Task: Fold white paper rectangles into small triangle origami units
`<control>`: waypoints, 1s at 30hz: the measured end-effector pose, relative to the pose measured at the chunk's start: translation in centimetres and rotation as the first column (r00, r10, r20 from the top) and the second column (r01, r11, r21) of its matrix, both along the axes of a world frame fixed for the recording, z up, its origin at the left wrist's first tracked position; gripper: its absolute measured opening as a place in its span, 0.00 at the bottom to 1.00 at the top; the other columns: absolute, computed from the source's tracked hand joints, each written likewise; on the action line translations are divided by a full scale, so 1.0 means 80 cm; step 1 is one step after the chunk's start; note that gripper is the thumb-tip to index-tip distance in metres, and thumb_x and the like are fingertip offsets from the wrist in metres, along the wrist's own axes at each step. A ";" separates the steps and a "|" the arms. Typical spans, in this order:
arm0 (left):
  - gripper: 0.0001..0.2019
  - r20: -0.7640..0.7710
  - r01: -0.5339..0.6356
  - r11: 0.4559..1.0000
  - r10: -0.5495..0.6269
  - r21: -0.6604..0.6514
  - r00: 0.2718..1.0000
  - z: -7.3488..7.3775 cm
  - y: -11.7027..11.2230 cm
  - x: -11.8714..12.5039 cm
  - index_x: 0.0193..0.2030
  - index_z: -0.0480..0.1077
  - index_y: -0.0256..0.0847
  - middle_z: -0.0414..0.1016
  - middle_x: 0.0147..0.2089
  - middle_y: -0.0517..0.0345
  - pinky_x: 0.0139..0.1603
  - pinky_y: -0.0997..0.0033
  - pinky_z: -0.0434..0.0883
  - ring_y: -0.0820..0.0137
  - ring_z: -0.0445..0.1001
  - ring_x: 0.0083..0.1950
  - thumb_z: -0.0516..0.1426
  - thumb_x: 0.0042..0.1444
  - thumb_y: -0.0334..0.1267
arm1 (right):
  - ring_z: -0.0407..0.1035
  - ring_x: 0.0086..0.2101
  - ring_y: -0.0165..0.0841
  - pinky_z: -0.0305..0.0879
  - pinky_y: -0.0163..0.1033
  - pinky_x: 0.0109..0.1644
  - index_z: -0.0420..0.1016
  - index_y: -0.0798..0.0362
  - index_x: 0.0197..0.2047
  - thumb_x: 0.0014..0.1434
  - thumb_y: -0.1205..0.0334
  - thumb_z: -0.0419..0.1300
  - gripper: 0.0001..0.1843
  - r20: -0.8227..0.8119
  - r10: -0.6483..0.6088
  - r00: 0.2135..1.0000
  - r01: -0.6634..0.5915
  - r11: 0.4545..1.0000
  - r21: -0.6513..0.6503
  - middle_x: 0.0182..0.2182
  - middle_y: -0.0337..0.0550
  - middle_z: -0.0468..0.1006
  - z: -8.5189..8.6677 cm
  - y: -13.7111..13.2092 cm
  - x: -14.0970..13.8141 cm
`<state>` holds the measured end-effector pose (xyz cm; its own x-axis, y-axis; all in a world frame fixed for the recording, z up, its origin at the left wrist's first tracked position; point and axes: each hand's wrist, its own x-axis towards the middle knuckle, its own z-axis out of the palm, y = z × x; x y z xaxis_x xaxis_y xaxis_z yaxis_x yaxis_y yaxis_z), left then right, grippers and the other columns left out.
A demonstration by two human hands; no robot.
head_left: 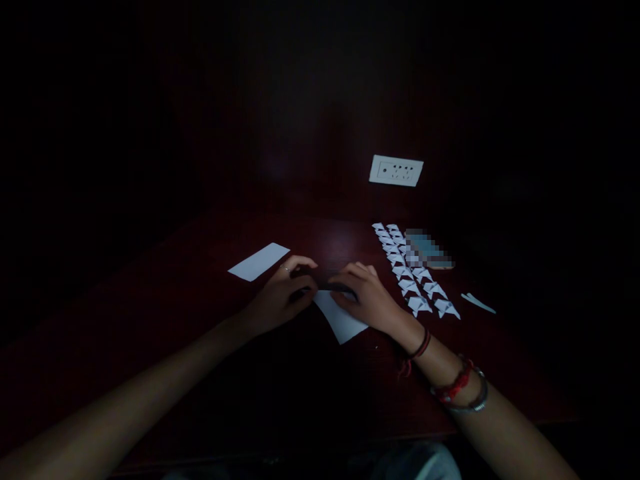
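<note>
A small white sheet of paper lies on the dark red table between my hands, its left edge slightly curved. At its far left corner, my left hand has thumb and index finger close together on the paper. My right hand reaches over the far right part, with the thumb on the sheet and bent fingers at its far edge. The exact fingertip contact is dim. Beyond my left hand lies a white paper strip. Right of my right hand, several small folded white paper pieces stand in two rows.
A phone, partly blurred out, lies beside the folded pieces. Thin pale strips are farther right. A white wall socket sits behind the table. The surroundings are very dark.
</note>
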<state>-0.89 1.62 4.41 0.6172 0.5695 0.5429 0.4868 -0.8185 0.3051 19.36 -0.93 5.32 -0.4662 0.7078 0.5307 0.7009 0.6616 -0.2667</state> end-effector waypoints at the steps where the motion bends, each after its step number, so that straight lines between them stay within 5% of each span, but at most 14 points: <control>1: 0.05 0.000 0.007 1.000 -0.007 -0.002 1.000 0.001 -0.003 0.003 0.33 0.66 0.41 0.54 0.51 0.57 0.51 0.63 0.60 0.66 0.58 0.52 0.50 0.53 0.31 | 0.61 0.36 0.31 0.48 0.37 0.40 0.69 0.51 0.37 0.54 0.64 0.52 0.07 0.034 0.019 0.999 -0.018 1.000 -0.019 0.33 0.39 0.70 -0.001 -0.002 -0.006; 8: 0.05 -0.060 -0.009 0.999 0.011 0.033 0.998 0.003 0.010 -0.010 0.30 0.67 0.40 0.53 0.53 0.57 0.52 0.61 0.59 0.64 0.57 0.53 0.51 0.52 0.32 | 0.61 0.33 0.30 0.50 0.36 0.39 0.70 0.53 0.31 0.55 0.68 0.49 0.09 0.071 -0.014 0.997 0.018 0.999 -0.046 0.28 0.39 0.70 -0.007 -0.005 -0.009; 12: 0.05 -0.008 -0.178 0.979 0.180 0.096 0.984 -0.004 0.034 -0.034 0.28 0.66 0.39 0.55 0.50 0.56 0.51 0.61 0.59 0.64 0.58 0.52 0.51 0.52 0.33 | 0.62 0.31 0.29 0.53 0.36 0.37 0.69 0.54 0.28 0.52 0.70 0.50 0.07 -0.092 -0.107 0.990 0.099 0.991 -0.086 0.27 0.40 0.70 -0.005 -0.002 0.013; 15: 0.05 0.082 -0.321 0.943 0.314 0.088 0.946 -0.007 0.039 -0.037 0.29 0.66 0.39 0.57 0.47 0.55 0.49 0.60 0.61 0.65 0.61 0.48 0.51 0.53 0.34 | 0.62 0.27 0.28 0.56 0.33 0.32 0.69 0.55 0.28 0.51 0.68 0.50 0.07 -0.295 -0.198 0.935 0.122 0.959 -0.257 0.24 0.38 0.69 -0.010 0.007 0.024; 19: 0.06 -0.014 -0.151 0.986 0.153 0.075 0.988 -0.004 0.023 -0.018 0.36 0.66 0.40 0.57 0.48 0.55 0.50 0.62 0.61 0.66 0.61 0.50 0.49 0.55 0.34 | 0.62 0.23 0.26 0.57 0.32 0.28 0.67 0.54 0.27 0.48 0.66 0.51 0.05 -0.439 -0.325 0.838 0.101 0.882 -0.461 0.21 0.35 0.67 -0.025 0.021 0.018; 24: 0.12 -0.153 0.062 0.998 -0.058 0.019 0.986 -0.002 0.001 -0.001 0.48 0.62 0.45 0.60 0.51 0.56 0.50 0.64 0.61 0.67 0.60 0.51 0.48 0.57 0.34 | 0.63 0.23 0.25 0.59 0.31 0.27 0.64 0.54 0.27 0.44 0.68 0.52 0.04 -0.506 -0.372 0.778 0.052 0.841 -0.538 0.22 0.35 0.68 -0.036 0.028 -0.001; 30: 0.17 -0.332 0.181 0.982 -0.191 -0.063 0.924 -0.022 0.005 -0.005 0.54 0.58 0.47 0.62 0.54 0.57 0.52 0.64 0.59 0.68 0.61 0.53 0.50 0.57 0.37 | 0.64 0.25 0.26 0.60 0.31 0.30 0.64 0.53 0.41 0.38 0.76 0.55 0.23 -0.372 -0.351 0.859 0.106 0.834 -0.542 0.25 0.34 0.69 -0.039 0.029 0.000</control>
<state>-1.26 2.00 2.66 0.8563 0.4402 0.2703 0.4050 -0.8969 0.1777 19.34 1.36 2.22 -0.0598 0.9800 0.1900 0.5392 0.1918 -0.8200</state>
